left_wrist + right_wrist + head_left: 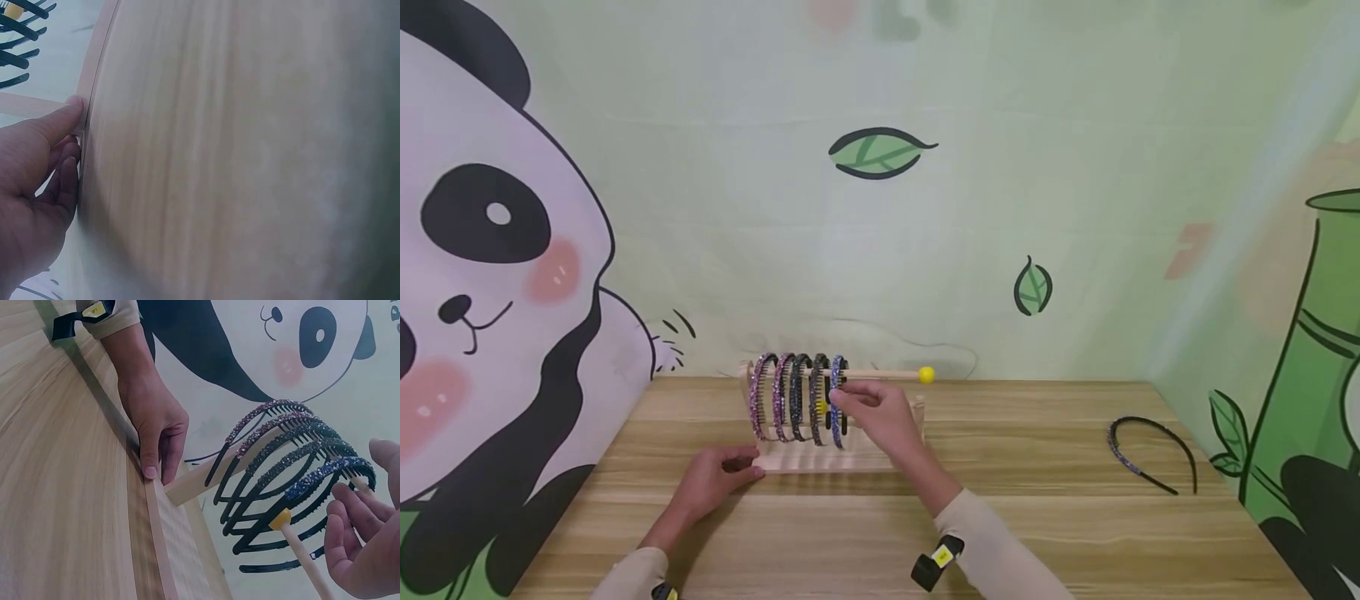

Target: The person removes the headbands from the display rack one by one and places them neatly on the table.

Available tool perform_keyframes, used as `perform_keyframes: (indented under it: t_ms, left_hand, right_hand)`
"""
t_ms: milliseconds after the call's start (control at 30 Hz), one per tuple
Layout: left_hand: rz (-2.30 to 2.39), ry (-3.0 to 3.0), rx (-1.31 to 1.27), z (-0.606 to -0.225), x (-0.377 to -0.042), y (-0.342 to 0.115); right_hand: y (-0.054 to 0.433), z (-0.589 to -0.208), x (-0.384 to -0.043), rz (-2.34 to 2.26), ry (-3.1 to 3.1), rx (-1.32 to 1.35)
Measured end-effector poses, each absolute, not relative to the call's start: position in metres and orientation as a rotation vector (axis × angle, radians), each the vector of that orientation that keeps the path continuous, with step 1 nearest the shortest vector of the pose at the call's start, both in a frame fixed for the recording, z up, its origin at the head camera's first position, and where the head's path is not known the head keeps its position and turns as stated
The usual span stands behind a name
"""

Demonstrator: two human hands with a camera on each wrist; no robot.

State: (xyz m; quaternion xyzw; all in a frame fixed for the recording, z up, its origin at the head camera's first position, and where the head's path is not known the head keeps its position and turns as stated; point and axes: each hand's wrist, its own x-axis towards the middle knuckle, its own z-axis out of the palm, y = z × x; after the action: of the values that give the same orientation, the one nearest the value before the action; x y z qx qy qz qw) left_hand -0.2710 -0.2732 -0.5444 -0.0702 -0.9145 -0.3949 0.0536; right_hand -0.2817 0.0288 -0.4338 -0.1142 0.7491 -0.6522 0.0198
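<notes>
Several glittery toothed headbands [797, 400] hang in a row on the wooden peg of a display rack [827, 460]. My left hand [709, 483] pinches the rack's base at its near left corner, thumb on one side and fingers on the other, as the left wrist view shows. At the right end of the row, the thumb and fingers of my right hand [883, 417] hold a blue glitter headband [325, 474]. That headband loops over the peg, its black ends pointing down beside the others.
A yellow ball [927, 375] caps the peg's right end, and a lower peg carries another yellow ball [280, 519]. Another headband [1123, 457] lies on the wooden table [1022, 533] at the right. Behind stands a printed wall [760, 208].
</notes>
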Motion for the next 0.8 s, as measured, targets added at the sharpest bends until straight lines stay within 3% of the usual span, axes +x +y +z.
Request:
perform_keyframes:
  t_ms: [800]
  left_hand:
    - [-1.174, -2.772, -0.23, -0.5438, -0.2699, -0.273]
  right_hand:
    - [0.0262, -0.4333, -0.2804, -2.046, 2.349, -0.354]
